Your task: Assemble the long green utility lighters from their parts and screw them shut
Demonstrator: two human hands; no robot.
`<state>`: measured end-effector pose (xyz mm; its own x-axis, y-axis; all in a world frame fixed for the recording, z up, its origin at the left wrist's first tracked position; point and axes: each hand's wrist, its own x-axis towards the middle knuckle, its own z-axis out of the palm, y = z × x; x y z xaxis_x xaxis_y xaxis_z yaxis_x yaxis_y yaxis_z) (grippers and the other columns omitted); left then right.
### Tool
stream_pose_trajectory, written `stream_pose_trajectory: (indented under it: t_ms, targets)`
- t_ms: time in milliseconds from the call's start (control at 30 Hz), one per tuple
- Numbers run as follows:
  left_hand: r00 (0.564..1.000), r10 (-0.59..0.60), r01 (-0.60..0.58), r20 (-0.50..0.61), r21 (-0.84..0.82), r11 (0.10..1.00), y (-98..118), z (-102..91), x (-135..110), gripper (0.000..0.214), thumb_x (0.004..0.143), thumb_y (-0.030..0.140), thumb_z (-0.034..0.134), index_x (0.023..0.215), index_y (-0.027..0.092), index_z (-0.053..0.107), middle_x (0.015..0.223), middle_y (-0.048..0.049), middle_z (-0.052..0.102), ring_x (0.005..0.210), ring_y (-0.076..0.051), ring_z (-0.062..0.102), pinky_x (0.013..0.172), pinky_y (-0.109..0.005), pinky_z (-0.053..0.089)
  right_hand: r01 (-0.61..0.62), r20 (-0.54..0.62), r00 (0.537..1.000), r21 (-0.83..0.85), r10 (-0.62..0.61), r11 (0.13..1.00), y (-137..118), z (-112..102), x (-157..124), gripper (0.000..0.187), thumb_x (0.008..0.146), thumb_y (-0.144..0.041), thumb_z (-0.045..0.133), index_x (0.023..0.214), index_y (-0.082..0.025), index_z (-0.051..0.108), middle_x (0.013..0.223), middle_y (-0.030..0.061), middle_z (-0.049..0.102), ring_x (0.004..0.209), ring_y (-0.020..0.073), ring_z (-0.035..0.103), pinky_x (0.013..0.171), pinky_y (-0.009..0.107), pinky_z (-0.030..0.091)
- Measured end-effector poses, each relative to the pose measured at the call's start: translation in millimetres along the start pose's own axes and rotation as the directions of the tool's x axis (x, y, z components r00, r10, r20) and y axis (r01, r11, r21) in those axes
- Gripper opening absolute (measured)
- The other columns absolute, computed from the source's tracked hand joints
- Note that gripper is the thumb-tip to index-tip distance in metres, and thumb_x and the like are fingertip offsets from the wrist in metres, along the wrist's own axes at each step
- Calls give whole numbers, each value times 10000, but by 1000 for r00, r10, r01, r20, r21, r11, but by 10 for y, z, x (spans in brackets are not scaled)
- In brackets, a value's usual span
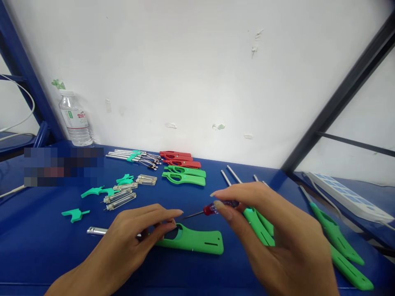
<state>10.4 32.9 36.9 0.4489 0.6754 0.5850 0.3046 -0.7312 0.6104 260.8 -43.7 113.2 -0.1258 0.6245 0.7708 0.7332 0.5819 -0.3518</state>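
My left hand [132,236] rests on a green plastic lighter body [197,240] with a metal tube [95,231] sticking out to the left, fingers pinched on its front end. My right hand [277,234] holds a small red-handled screwdriver [212,208] between thumb and fingers, its tip pointing left toward the green body. Both lie on a blue table [46,246].
Assembled green lighters [336,238] lie at the right. Red shells [180,158] and green shells [185,176] sit behind, with metal tubes [123,155], clear tubes [120,199] and green triggers [75,213] at the left. A water bottle [75,121] stands by the wall; a power strip [348,197] lies far right.
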Motion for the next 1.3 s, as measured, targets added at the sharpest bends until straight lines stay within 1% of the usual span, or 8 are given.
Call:
stream_pose_trajectory:
  t_ms: [133,267,567,667,767,967,1100,1300]
  targets:
    - [998,25,-24,-62,23,999,-1,33,-15,292,1020,184,777,1203,391,872,888,116,867,711,-87,813,657,-102,584,28,-31,999,23,-27,999,-6,12,2,179,1048,-148,759,1126,-309,773,1018,-66,855,857,128,817,830,195,664]
    - [999,30,-29,-43,19,999,29,22,-4,236,1007,167,780,1068,377,872,917,143,875,734,-73,826,696,-85,587,43,-27,999,50,-42,998,2,40,1,170,1042,-144,766,1120,-295,770,989,-76,841,838,104,800,835,161,650]
    - [999,20,-19,-29,13,1000,53,47,-8,218,997,164,781,1021,360,874,873,136,865,678,-72,805,615,-82,553,38,-17,999,59,-37,998,-9,52,4,157,1053,-156,770,1134,-290,775,991,-71,838,835,103,795,847,153,649]
    - [999,37,-37,-34,15,999,50,54,-12,230,1003,146,764,1033,348,869,883,130,869,671,-67,804,612,-79,549,44,-12,999,59,-43,997,-5,55,-1,154,1054,-161,775,1143,-287,777,1008,-62,840,843,106,798,838,157,650]
    - [997,78,-77,-19,36,996,79,47,-5,238,1016,125,749,1048,332,864,903,125,879,699,-73,826,660,-77,579,38,-17,999,60,-38,997,0,69,-6,160,1047,-153,786,1132,-288,775,1005,-61,832,839,106,791,837,158,647]
    - [980,186,-178,-63,125,976,121,36,-2,194,1076,164,732,1087,309,862,945,92,901,757,-94,867,745,-82,627,71,-70,995,94,-65,993,43,131,-10,148,1022,-158,814,1087,-285,777,939,-71,797,766,91,736,770,145,626]
    - [972,227,-217,-54,144,965,104,58,-2,175,1124,199,698,1105,291,846,920,82,892,726,-83,854,733,-76,625,64,-64,996,13,-63,998,51,140,-9,107,1022,-199,835,1054,-282,776,858,-73,753,698,94,693,682,159,594]
    - [972,235,-229,-28,144,963,71,86,-38,169,1166,259,665,1146,290,830,920,80,883,727,-68,844,746,-65,610,51,-82,995,-74,-57,996,65,159,3,103,1023,-207,846,1028,-265,761,816,-69,736,656,108,661,673,185,579]
